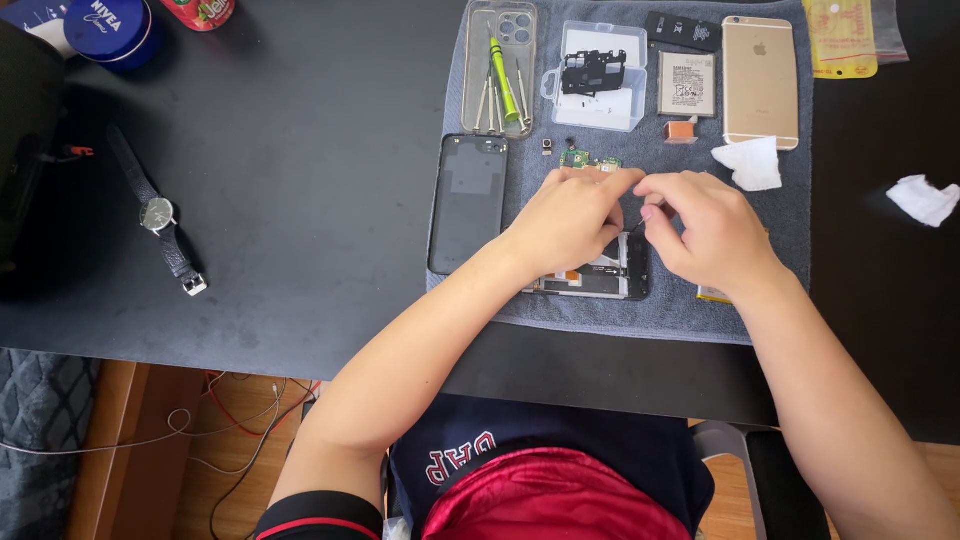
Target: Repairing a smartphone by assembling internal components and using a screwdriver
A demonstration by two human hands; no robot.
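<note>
— What lies on the left of the black table (pixel 300 150)?

— A wristwatch (pixel 158 213) with a dark strap, well apart from the grey towel (pixel 620 318). On the towel's left edge, a dark phone back cover (pixel 468 203).

— And the hands?

— The left hand (pixel 565 220) rests curled over the opened phone (pixel 610 278), fingers bent, meeting the right hand (pixel 708 228), which pinches a thin dark tool (pixel 640 222) above it.

— Farther right?

— A gold phone (pixel 760 80) face down at the towel's top right, and a crumpled white tissue (pixel 750 165) just below it.
</note>
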